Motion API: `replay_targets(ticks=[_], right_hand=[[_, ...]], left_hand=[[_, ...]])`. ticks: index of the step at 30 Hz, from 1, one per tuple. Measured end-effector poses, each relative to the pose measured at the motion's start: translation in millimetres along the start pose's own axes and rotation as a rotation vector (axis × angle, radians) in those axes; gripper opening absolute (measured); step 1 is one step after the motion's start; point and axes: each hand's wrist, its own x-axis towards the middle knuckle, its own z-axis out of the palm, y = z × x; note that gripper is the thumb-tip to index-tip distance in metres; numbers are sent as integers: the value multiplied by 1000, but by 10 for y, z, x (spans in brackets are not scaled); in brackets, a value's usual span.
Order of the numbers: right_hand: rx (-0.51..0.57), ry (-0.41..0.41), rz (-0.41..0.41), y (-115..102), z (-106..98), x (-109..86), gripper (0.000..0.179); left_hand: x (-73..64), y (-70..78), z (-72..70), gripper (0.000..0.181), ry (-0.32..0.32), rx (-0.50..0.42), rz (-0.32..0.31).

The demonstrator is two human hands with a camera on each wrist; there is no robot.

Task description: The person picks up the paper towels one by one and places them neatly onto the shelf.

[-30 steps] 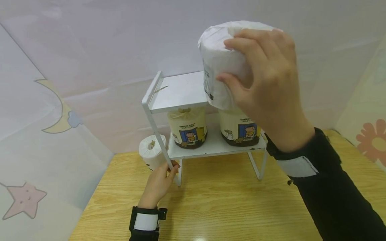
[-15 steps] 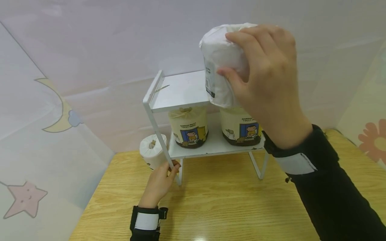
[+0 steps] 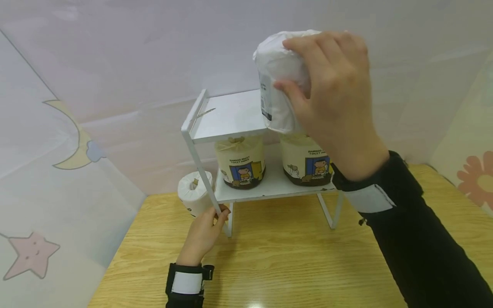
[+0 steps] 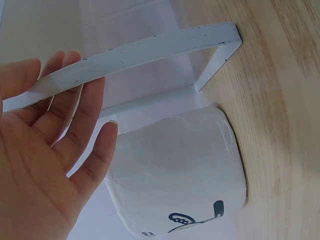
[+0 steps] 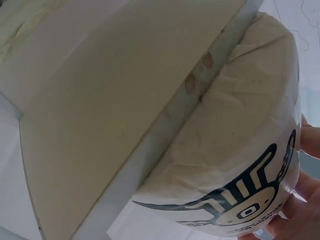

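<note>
My right hand [image 3: 335, 85] grips a white paper-wrapped toilet roll [image 3: 283, 81] at the right part of the rack's upper shelf [image 3: 235, 113]. In the right wrist view, this roll [image 5: 245, 120] shows a dark printed figure, and its underside overlaps the shelf's edge [image 5: 165, 120]; whether they touch I cannot tell. Down at the left, my left hand [image 3: 202, 235] holds the white rack's front leg, thumb on one side and fingers on the other. In the left wrist view, another white roll [image 4: 175, 165] stands on the table close to my fingers.
Two cream toilet rolls with cartoon prints, the left one [image 3: 240, 164] and the right one [image 3: 306, 164], stand on the lower shelf [image 3: 275, 188]. The rack stands on a wooden table [image 3: 292, 261], with a pale wall [image 3: 154, 64] behind it.
My right hand has carried the roll a little farther from me, then slightly left, and the roll looks smaller. My left hand has stayed on the leg.
</note>
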Motion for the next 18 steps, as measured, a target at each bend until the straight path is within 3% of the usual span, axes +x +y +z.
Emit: replay_targets(ticks=[8, 18], right_hand=[[-10, -83, 61, -106, -51, 59, 41], [8, -113, 127, -69, 26, 75, 41]], left_hand=[[0, 14, -2, 17, -1, -7, -8], [-8, 6, -8, 16, -2, -7, -1]])
